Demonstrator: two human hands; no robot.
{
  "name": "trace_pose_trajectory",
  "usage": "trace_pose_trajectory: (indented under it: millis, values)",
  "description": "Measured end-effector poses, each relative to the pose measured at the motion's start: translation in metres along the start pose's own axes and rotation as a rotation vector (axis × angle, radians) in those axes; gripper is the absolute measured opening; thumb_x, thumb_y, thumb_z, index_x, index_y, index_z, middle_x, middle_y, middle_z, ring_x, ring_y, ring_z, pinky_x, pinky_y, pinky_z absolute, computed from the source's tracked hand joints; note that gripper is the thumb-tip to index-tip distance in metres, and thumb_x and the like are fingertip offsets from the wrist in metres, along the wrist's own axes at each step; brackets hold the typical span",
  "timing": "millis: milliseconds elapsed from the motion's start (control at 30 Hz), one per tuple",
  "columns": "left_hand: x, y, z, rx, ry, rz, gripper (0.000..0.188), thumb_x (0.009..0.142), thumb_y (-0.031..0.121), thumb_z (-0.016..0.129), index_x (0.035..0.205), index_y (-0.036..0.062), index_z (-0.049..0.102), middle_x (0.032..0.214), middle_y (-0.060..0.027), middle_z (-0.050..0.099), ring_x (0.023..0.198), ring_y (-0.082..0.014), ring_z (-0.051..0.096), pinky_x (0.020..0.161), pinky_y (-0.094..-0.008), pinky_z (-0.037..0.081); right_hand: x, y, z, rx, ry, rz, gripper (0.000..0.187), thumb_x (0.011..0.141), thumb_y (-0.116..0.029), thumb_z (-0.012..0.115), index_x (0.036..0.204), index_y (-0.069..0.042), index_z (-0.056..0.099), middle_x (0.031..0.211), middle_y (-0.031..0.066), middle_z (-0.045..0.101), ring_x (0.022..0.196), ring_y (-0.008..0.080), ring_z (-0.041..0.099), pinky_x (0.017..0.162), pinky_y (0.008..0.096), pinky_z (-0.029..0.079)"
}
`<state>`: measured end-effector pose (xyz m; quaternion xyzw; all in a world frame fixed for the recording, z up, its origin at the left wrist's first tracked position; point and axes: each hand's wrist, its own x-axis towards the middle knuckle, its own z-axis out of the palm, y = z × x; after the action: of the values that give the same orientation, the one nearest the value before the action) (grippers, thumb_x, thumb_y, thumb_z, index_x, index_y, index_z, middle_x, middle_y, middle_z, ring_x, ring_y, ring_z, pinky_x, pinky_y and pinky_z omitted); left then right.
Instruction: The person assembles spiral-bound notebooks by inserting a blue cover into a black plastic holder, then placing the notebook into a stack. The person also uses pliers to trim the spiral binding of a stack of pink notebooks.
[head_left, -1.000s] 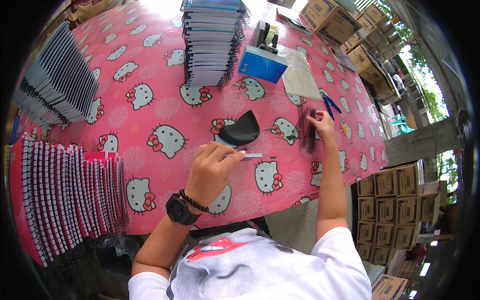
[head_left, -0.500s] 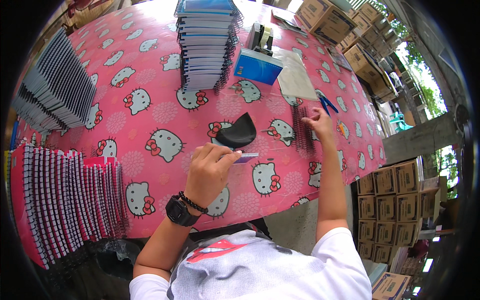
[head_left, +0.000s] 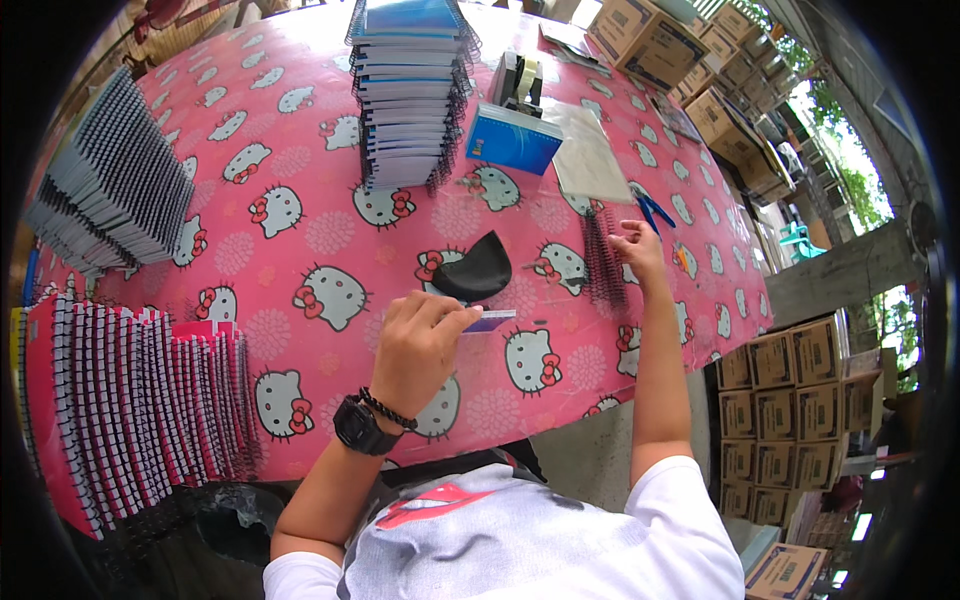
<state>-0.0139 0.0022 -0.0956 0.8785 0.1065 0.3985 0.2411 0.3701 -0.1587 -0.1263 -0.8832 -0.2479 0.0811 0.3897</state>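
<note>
My left hand (head_left: 418, 335) is closed on a small blue-purple notebook (head_left: 492, 320), keeping it low over the pink table cover. Most of that notebook is hidden behind my fingers. A curved black pad (head_left: 476, 268) lies just beyond this hand, its pointed end turned up. On the right, my right hand (head_left: 638, 252) hovers beside a bunch of black spiral binding coils (head_left: 603, 262). Its fingers are loosely bent and apart, with nothing visible between them. Blue-handled pliers (head_left: 654, 208) lie just past the right hand.
A tall stack of spiral notebooks (head_left: 410, 110) stands at the back, beside a blue notebook block (head_left: 514, 138) and a tape dispenser (head_left: 520, 82). Pink spiral notebooks (head_left: 150, 400) and a grey stack (head_left: 115, 180) line the left. Cardboard boxes (head_left: 780, 400) are piled beyond the table's right edge.
My right hand has shifted slightly, its fingers a little farther apart beside the coils. The left hand stays on the small notebook.
</note>
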Motion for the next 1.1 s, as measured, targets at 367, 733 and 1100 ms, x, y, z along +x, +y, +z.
trace_pose_trajectory:
  millis: [367,733,1100]
  values:
    - [0.005,0.002,-0.003,0.010,-0.014,-0.016,0.019,0.075,0.006,0.070,0.094,0.0094,0.069,0.081,-0.0019,0.063,0.078,-0.0212,0.057,0.071,-0.0347,0.041,-0.044,-0.072,-0.023,0.252,-0.050,-0.143,0.031,0.088,-0.007,0.062,0.119,-0.007,0.060,0.084,0.0001,0.060,0.067,0.0098,0.054,0.060,0.0244,0.046]
    - [0.007,-0.002,-0.008,0.037,-0.108,0.011,0.015,0.075,0.009,0.071,0.090,0.0097,0.069,0.080,-0.0014,0.063,0.077,-0.0202,0.057,0.071,-0.0343,0.040,-0.159,-0.130,0.037,0.368,-0.562,-0.491,0.023,0.079,0.004,0.069,0.100,-0.005,0.068,0.090,0.0019,0.061,0.077,0.0080,0.059,0.066,0.0239,0.048]
    - [0.009,0.002,-0.010,0.076,-0.143,-0.031,0.016,0.076,0.013,0.070,0.092,0.0118,0.067,0.083,-0.0006,0.062,0.080,-0.0210,0.057,0.072,-0.0348,0.040,-0.161,-0.138,0.033,0.231,-0.704,-0.382,0.032,0.082,-0.003,0.069,0.113,-0.005,0.063,0.083,0.0057,0.062,0.078,0.0158,0.060,0.069,0.0294,0.048]
